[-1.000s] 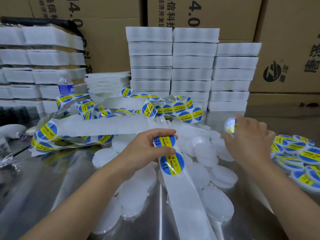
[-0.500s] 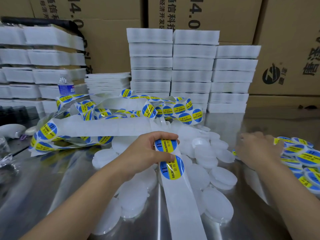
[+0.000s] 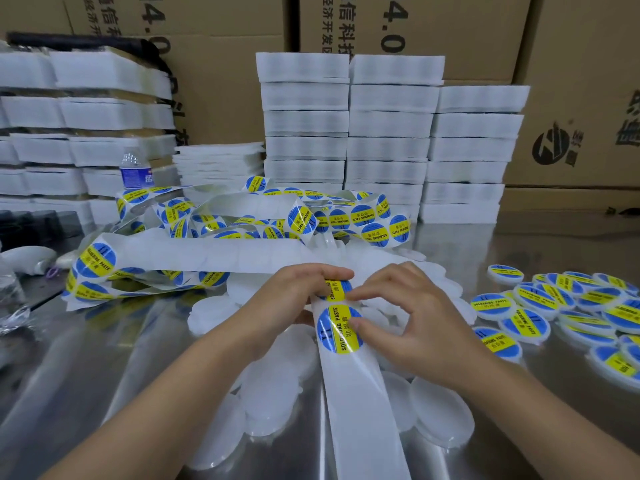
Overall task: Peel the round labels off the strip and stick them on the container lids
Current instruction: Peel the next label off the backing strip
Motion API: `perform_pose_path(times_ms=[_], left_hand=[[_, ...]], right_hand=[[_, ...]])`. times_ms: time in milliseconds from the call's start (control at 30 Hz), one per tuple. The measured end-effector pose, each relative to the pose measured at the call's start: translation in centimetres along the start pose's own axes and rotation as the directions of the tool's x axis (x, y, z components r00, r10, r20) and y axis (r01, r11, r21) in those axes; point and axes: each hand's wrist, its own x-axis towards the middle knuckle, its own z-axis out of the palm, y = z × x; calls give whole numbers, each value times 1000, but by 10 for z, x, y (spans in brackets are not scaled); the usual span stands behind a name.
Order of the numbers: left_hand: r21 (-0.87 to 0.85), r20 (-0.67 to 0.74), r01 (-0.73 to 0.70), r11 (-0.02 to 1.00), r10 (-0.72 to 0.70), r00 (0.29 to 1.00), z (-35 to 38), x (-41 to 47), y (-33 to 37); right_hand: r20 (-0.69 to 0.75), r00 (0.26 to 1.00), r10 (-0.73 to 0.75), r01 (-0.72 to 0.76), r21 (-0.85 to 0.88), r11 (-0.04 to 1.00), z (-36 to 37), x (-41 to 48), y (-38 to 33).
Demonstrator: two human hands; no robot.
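A white backing strip [image 3: 362,396] runs toward me over a heap of blank white lids [image 3: 266,407]. My left hand [image 3: 291,299] grips the strip where it bends. Just below the bend sits a round blue-and-yellow label [image 3: 334,337]. My right hand [image 3: 415,327] has curled fingers: the thumb is at this label's right edge and the forefinger tip lies on the label above it. Lids with labels on them [image 3: 533,317] lie piled at the right.
A tangle of label strip [image 3: 221,230] lies behind my hands on the shiny metal table [image 3: 104,358]. Stacks of white foam trays [image 3: 388,133] and cardboard boxes [image 3: 571,98] stand at the back. A water bottle [image 3: 133,168] is at the back left.
My right hand put a labelled lid down on the right pile, then came back left to the strip and now touches the label. My left hand kept its hold on the strip.
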Motion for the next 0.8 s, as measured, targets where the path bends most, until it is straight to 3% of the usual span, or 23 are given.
perform_pose_path(times_ms=[800], left_hand=[[108,53,36,993,-42,998,2,-2,-2]], right_hand=[[-9,994,-106,105,-39,994,7,-2,4]])
